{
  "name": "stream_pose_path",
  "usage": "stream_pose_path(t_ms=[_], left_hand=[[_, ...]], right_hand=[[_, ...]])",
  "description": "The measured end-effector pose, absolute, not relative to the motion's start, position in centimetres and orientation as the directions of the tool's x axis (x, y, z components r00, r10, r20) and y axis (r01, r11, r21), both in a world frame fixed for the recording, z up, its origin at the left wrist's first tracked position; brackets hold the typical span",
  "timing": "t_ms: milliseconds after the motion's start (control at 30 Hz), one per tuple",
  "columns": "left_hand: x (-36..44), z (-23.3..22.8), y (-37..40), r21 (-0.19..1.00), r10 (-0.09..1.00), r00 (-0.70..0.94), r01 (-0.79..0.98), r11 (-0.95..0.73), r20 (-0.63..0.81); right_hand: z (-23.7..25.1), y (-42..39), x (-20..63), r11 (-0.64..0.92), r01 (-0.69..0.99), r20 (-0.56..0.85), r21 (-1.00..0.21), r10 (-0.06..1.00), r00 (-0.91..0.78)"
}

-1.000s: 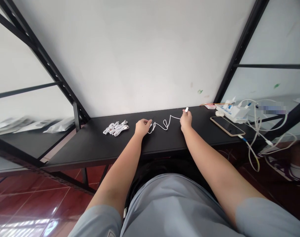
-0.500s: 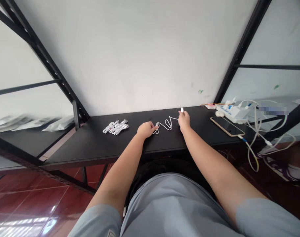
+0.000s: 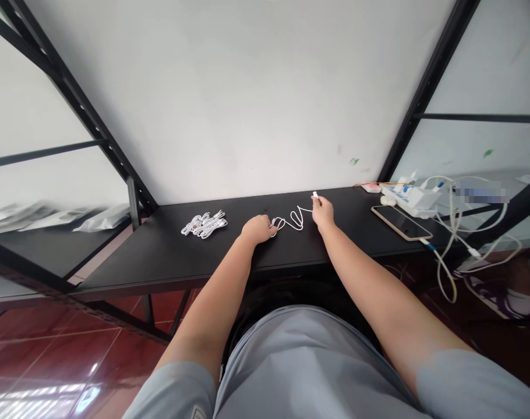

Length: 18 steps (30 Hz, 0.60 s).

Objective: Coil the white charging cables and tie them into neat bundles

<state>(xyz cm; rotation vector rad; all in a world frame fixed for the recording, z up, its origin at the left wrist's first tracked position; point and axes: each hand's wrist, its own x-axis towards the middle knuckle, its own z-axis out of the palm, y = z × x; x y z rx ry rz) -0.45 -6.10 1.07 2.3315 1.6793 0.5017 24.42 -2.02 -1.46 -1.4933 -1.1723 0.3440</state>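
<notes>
A white cable (image 3: 293, 219) on the bench (image 3: 169, 256) is pinched at both ends by the closed fingers of the left hand (image 3: 258, 228) and right hand (image 3: 322, 210)

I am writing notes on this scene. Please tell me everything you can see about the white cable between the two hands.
The white cable is thin, looks plastic-coated, and lies in loose wavy loops on the black table. The right hand pinches one end, where a small white plug points up. The left hand holds the other end, which curls into a small loop. The plug type is too small to tell.
</notes>
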Motion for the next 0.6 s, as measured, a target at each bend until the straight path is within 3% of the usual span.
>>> stream_pose_path(t_ms=[167, 267, 367, 467, 600], left_hand=[[-1.0, 0.4, -5.6, 0.471, 0.952, 0.23, 0.829, -0.301, 0.203], [-1.3, -0.1, -4.9, 0.72, 0.96, 0.102, 0.642, -0.263, 0.259], [-1.4, -0.2, -4.3, 0.937, 0.985, 0.012, 0.305, -0.17, 0.174], [-1.3, 0.3, -4.3, 0.992, 0.994, 0.027, 0.065, -0.112, 0.11], [-1.2, 0.9, -4.9, 0.971, 0.992, 0.113, -0.237, -0.021, 0.049]], right_hand=[[-1.4, -2.1, 23.8, 0.191, 0.347, 0.331, -0.918, 0.852, 0.406], [-1.1, -2.6, 23.0, 0.226, 0.158, 0.264, -0.961, 0.92, 0.289], [-0.5, -3.4, 22.0, 0.199, -0.024, 0.194, -0.98, 0.973, 0.128], [0.1, -4.3, 21.2, 0.137, -0.155, 0.143, -0.978, 0.989, -0.026], [0.3, -4.9, 20.7, 0.061, -0.241, 0.106, -0.969, 0.978, -0.178]])
